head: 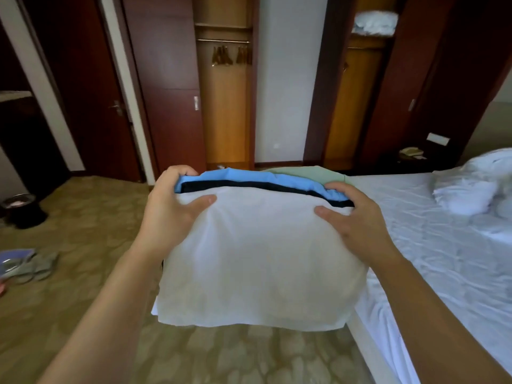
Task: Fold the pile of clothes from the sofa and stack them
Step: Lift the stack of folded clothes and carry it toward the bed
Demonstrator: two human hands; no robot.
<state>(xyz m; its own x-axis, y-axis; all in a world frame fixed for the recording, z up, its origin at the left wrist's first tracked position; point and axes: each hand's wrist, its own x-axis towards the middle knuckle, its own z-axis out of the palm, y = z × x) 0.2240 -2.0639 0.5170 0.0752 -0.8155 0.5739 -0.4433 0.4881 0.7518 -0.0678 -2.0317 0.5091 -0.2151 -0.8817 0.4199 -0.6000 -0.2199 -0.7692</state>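
floor: patterned beige carpet [83, 239] | back: dark red wooden door [91, 106], open wardrobe [224, 120] with hangers [221, 55], white wall [288, 92] just beside it | right: bed [388, 342] with wrinkled white sheet [457, 273] | left: black bin [25, 212] and slippers [36, 266] on the carpet | light: soft, rather dim

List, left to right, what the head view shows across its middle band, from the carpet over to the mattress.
Slippers → left hand → stack of folded clothes → right hand → crumpled white bedding. Both hands grip the far edge of the stack.
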